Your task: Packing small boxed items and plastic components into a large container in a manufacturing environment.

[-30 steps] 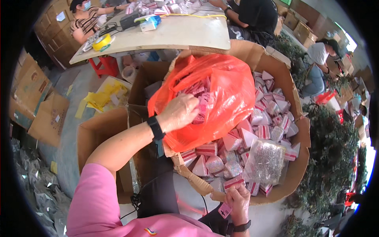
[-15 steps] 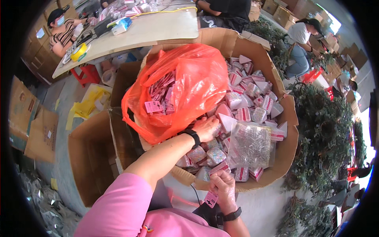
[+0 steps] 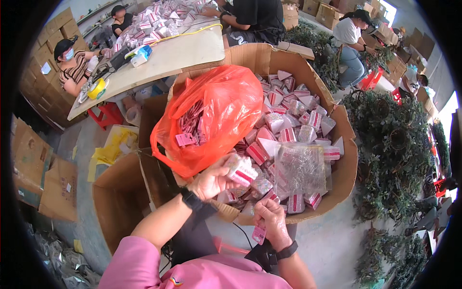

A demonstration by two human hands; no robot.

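My left hand (image 3: 210, 184) is closed around a small wedge-shaped piece (image 3: 242, 170), glittery white with dark pink bands, like a slice of cake. It is raised just over the near left part of a large cardboard box (image 3: 347, 166). Many similar wedges (image 3: 284, 115) fill that box. My right hand (image 3: 272, 219) is closed at the box's near edge, and a pink card tag (image 3: 259, 234) hangs below its fingers. On the wedges sits a red plastic bag (image 3: 236, 103) with pink tags (image 3: 185, 139) showing in its opening. A clear plastic packet (image 3: 302, 167) of fine clear strands lies right of my hands.
An open cardboard box (image 3: 118, 195) stands at the left. Beyond is a table (image 3: 187, 45) with yellow tape (image 3: 96, 89), a cable and piled wedges; people sit around it. Leafy garlands (image 3: 380, 154) hang at the right, near a crouching person (image 3: 351, 48).
My left hand has lifted a wedge out of the pile and drawn it back toward me. My right hand stays nearly in place with the tag. The view has shifted slightly.
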